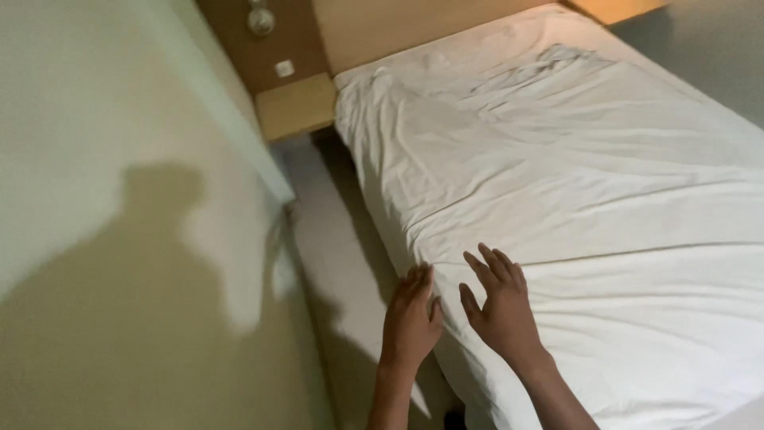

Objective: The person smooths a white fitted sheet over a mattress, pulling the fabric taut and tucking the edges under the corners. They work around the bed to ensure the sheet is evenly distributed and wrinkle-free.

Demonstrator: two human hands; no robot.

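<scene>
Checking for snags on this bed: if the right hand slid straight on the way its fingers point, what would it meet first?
The right hand lies flat on the white sheet, fingers pointing up the bed. Straight on it would probably meet the long crease just past its fingertips; beyond that, only more wrinkled sheet.

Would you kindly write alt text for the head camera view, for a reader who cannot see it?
Two bare hands, left hand and right hand, press flat on the near edge of a wrinkled white sheet covering a bed. A pale wall stands to the left, with a small wooden shelf beside the headboard.
</scene>
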